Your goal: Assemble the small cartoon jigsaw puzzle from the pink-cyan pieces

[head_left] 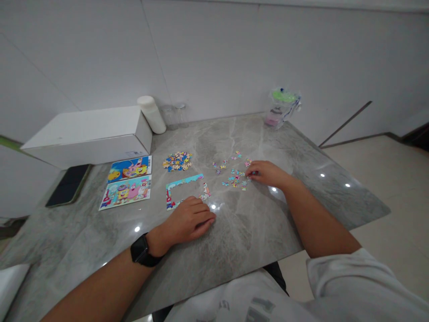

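My right hand [263,173] reaches into a loose scatter of small jigsaw pieces [235,180], its fingers pinched at a piece on the right side; the fingertips partly hide that piece. My left hand [193,219] lies on the table with nothing visible in it, fingers loosely stretched. Just beyond it sits a partly joined jigsaw border [185,180], its top, left side and lower right corner showing around a bare middle. The left hand covers part of its lower edge. A separate heap of blue and tan jigsaw pieces [177,161] lies behind the border.
Two colourful cartoon picture cards [130,169] [126,192] lie at left, beside a dark phone [69,185]. Behind them stand a white box [90,134], a white bottle [152,115] and two clear glasses [181,115]. A plastic bag [282,107] sits at the back right against the wall.
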`<control>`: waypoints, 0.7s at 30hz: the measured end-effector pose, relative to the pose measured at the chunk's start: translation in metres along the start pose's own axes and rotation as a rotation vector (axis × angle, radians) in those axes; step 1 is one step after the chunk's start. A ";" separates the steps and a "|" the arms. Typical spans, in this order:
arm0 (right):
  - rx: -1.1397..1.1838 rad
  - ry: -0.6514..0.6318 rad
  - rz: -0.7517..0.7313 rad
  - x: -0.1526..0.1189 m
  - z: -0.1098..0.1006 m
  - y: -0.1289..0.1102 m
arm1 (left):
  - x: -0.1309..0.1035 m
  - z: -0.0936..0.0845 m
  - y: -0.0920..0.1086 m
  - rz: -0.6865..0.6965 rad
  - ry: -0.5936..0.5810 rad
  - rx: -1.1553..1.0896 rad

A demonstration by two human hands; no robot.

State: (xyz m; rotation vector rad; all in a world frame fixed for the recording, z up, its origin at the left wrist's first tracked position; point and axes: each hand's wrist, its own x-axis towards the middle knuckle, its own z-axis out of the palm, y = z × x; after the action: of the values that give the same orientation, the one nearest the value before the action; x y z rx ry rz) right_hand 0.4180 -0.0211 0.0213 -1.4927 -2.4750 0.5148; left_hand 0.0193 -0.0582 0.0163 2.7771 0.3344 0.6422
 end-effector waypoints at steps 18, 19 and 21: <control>0.040 -0.124 -0.042 0.005 0.010 -0.037 | 0.003 -0.003 0.001 0.000 0.018 -0.014; 0.043 -0.136 -0.041 0.005 0.010 -0.038 | 0.003 -0.003 0.002 0.005 0.034 -0.020; 0.033 -0.145 -0.035 0.005 0.010 -0.039 | 0.002 -0.004 0.003 0.012 0.085 -0.033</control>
State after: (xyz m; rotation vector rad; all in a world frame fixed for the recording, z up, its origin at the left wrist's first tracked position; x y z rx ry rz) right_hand 0.3806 -0.0351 0.0275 -1.4443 -2.5829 0.6759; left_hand 0.0197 -0.0592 0.0216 2.7274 0.3217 0.7639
